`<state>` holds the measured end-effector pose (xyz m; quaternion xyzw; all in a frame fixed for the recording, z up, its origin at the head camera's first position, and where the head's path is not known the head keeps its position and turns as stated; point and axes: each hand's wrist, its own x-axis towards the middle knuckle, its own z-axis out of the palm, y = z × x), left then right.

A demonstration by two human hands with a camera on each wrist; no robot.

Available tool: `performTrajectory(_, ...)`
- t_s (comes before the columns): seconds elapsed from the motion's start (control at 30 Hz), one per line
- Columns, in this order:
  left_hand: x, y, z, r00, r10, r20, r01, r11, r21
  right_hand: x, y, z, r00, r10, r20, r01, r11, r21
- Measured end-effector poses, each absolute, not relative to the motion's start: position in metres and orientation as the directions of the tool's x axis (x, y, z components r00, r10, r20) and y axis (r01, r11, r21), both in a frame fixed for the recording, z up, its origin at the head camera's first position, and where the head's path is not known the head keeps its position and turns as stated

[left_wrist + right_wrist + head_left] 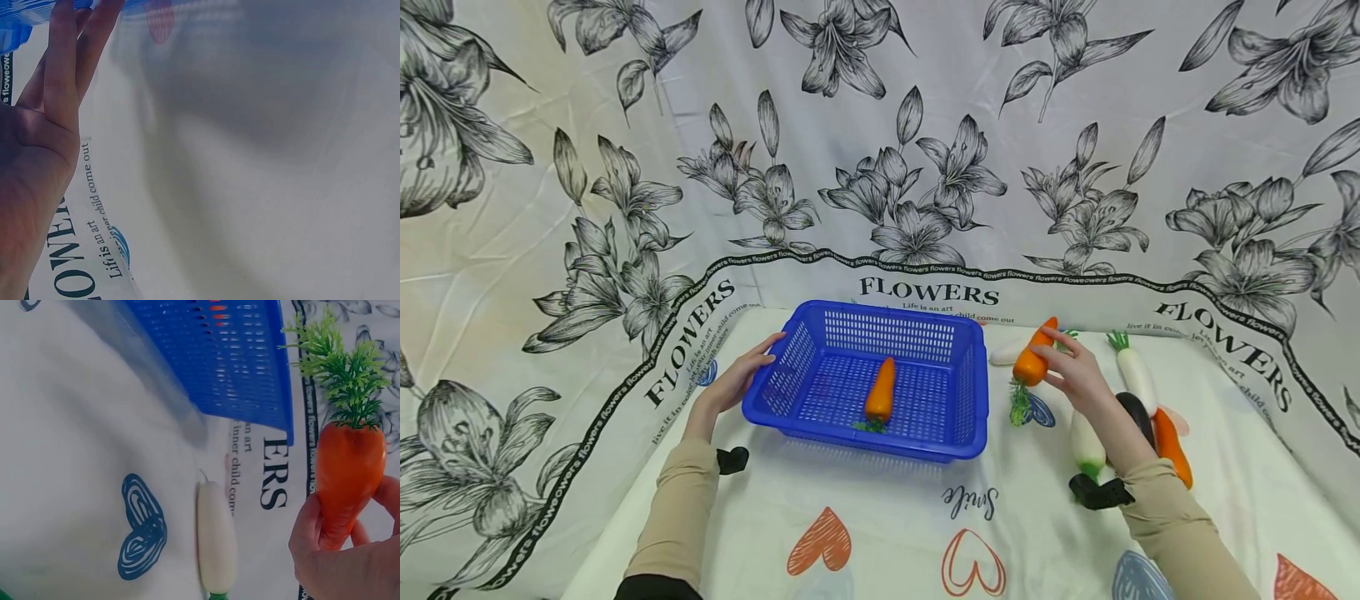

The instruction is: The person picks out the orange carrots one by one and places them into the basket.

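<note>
Basket (pixel 880 444) in downward head, close wrist views

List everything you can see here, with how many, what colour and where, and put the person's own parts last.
basket: 1, blue, centre
carrot in the basket: 1, orange with green leaves
carrot in the right hand: 1, orange with green leaves, right of the basket
carrot at far right: 1, orange
dark vegetable: 1, nearly black, perhaps an eggplant, partly behind the right forearm
white radishes: 3, white with green ends, one just right of the basket, two further right
printed cloth: number of sheets unclear, white with dark flowers, coloured hearts, beneath and behind
black wrist gear: 2, one per wrist
sleeves: 2, beige
left hand: 1, at the basket's left rim
right hand: 1, pinching a carrot
</note>
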<state>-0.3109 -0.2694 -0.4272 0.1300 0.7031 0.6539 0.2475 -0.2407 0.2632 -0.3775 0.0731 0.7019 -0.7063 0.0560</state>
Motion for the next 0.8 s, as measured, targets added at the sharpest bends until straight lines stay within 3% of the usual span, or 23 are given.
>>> performTrajectory(0.8, -0.320, -0.274, -0.444, -0.853, 0.495, -0.169, -0.126, 0.120, 0.985, -0.239, 0.230, -0.364, -0.973, 0.024, -0.231, 0.229, -0.065, -0.971)
